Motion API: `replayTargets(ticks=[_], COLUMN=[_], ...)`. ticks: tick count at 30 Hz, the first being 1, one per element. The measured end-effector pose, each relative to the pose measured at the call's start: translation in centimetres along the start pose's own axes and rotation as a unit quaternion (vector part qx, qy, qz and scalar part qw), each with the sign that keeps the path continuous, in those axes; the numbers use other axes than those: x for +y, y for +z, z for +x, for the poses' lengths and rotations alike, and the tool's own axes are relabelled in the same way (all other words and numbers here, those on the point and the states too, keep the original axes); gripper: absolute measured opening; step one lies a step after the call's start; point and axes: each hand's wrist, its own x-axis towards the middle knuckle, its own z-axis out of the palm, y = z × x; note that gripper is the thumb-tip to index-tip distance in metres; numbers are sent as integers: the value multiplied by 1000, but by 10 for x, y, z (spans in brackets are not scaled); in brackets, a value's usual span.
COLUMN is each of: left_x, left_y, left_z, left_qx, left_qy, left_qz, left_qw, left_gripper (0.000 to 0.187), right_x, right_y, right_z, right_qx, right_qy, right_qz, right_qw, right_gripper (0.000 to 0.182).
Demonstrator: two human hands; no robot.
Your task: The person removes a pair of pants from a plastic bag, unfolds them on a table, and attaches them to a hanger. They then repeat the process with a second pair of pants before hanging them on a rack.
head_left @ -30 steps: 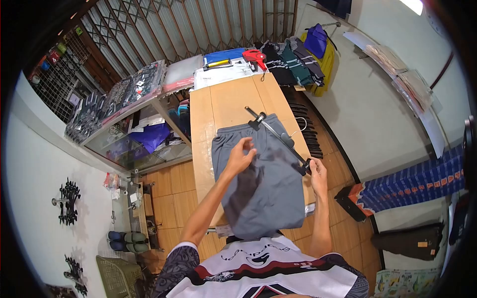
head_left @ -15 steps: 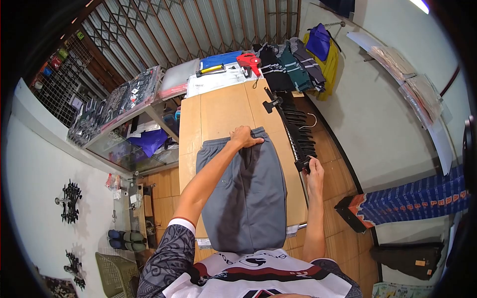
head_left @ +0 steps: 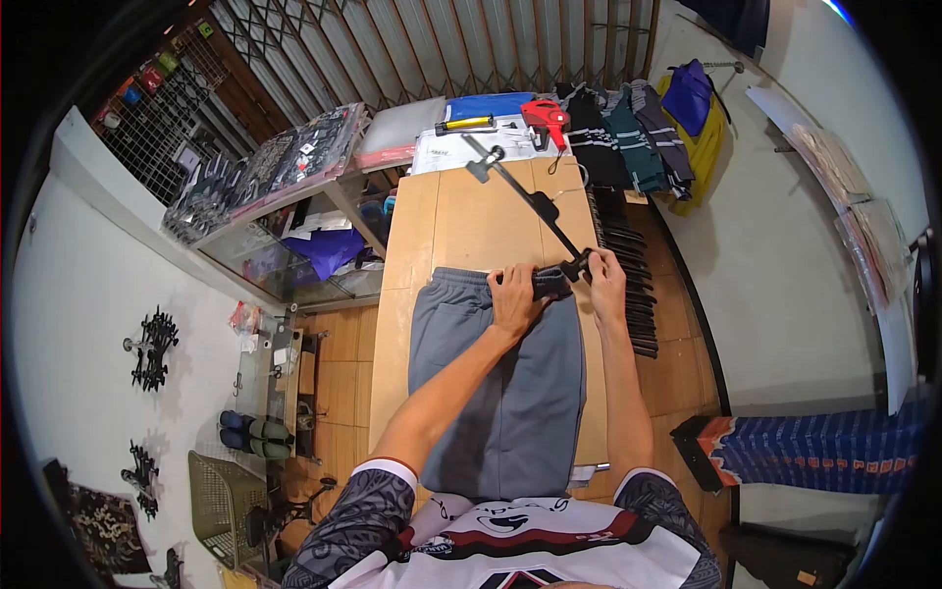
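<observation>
Grey shorts [head_left: 496,393] with an elastic waistband lie flat on the light brown tabletop [head_left: 461,221], waistband away from me. My left hand [head_left: 515,302] grips the waistband right of its middle, fingers bent over the edge. My right hand [head_left: 606,283] pinches the near end of a black clip hanger [head_left: 540,204], right at the waistband's right corner. The rest of the hanger slants up and left above the tabletop, its far clip free of cloth. Part of the near clip is hidden behind my fingers.
Several black hangers [head_left: 628,280] hang along the table's right side. A red tagging gun [head_left: 546,120] and a yellow-black tool [head_left: 465,125] lie at the far end. Folded striped clothes [head_left: 599,137] are beside them. Left stands a glass case [head_left: 250,255] topped with packed garments.
My right hand has brought the hanger from the table's right edge over to the waistband's right corner. My left hand stays at the waistband. The view has shifted somewhat.
</observation>
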Motion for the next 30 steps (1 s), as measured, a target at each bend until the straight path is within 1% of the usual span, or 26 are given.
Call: replayTargets(ticks=[4, 9, 14, 20, 26, 30], left_x=[-4, -5, -7, -10, -10, -7], left_y=[7, 9, 9, 12, 10, 9], left_z=[-7, -8, -9, -10, -9, -7], left_qx=[43, 69, 85, 55, 59, 66], left_qy=[1, -6, 0, -12, -4, -7], left_qz=[-26, -38, -35, -54, -60, -69], left_qw=[999, 997, 996, 997, 996, 995], left_gripper=[70, 74, 75, 73, 67, 60], right_x=[11, 25, 37, 35, 25, 24], right_y=[25, 40, 36, 28, 19, 13], right_z=[24, 30, 27, 25, 30, 33], right_qx=[-64, -80, -93, -102, -135, -156], right_qy=[-8, -18, 1, -19, -49, -51], right_qz=[16, 25, 10, -65, -142, -167], right_qw=[998, 996, 996, 993, 979, 972], right_gripper=[20, 18, 16, 16, 18, 17])
